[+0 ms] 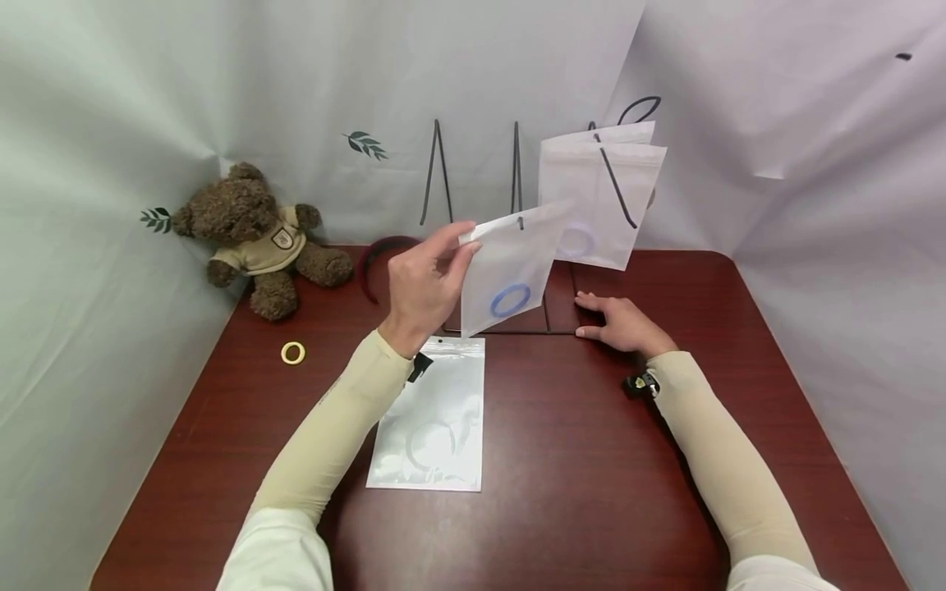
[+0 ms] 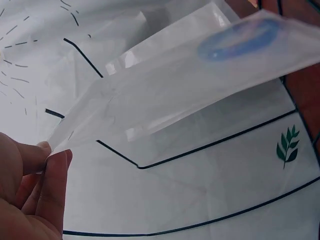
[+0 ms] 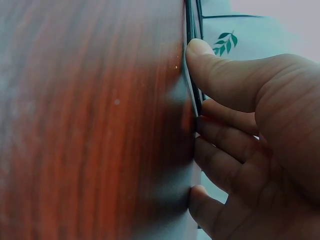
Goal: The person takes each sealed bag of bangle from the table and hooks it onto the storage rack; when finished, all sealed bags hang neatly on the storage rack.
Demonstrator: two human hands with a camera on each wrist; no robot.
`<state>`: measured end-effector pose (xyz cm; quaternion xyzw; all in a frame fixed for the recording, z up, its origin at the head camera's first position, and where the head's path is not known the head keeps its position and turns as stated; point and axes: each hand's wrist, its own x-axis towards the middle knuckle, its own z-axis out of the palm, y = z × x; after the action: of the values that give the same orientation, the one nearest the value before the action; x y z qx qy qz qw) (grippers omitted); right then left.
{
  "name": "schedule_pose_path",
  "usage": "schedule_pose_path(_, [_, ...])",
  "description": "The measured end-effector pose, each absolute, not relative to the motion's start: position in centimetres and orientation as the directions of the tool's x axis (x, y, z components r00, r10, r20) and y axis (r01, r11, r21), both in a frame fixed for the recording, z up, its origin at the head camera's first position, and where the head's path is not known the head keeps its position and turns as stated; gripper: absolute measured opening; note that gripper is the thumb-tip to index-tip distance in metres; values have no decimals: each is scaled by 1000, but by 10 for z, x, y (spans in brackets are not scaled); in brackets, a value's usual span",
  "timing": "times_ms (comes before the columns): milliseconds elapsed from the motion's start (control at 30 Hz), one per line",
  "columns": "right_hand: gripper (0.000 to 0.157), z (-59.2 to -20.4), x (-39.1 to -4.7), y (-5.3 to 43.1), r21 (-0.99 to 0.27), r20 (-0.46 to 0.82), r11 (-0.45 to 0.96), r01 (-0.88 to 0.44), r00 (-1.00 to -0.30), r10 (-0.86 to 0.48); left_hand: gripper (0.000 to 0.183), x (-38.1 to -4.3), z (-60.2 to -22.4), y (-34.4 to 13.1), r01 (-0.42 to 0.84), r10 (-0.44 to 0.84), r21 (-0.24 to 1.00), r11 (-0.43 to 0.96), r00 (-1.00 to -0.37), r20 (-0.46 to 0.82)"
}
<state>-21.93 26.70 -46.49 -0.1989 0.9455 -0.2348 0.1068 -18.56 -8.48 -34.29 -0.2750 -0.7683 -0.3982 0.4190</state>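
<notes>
My left hand (image 1: 427, 283) pinches the top corner of a translucent zip bag (image 1: 480, 283) between thumb and fingers. A blue ring (image 1: 511, 301) shows inside it. The tip of the middle prong of a black wire rack (image 1: 516, 164) pokes out near the bag's top edge. In the left wrist view the prong (image 2: 117, 154) runs beneath the bag. My right hand (image 1: 624, 322) rests on the table at the rack's base corner, fingers extended and apart. Its thumb (image 3: 212, 70) touches the black base wire in the right wrist view.
Other translucent bags (image 1: 609, 185) hang from the right prong, the front one with a pale purple ring. A silver zip bag (image 1: 466, 410) with a ring outline lies below my left wrist. Left are a yellow ring (image 1: 286, 359), a teddy bear (image 1: 259, 234) and a dark red curved band (image 1: 365, 271).
</notes>
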Motion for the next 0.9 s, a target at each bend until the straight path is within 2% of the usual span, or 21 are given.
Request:
schedule_pose_path(233, [73,-464,-219,266,-485,-119,812,-325,-895,-429,26,-196,-347,-81,710,41,491,505,-588,808])
schedule_pose_path(633, [74,-467,-220,268,-486,-130,815,-315,-896,-424,26,-227,-354,-71,669,-36,612,422,-663,748])
schedule_pose_path(900, [72,-466,-220,266,-477,-122,815,-330,-893,-433,29,-250,-351,-64,594,-102,708,382,-734,671])
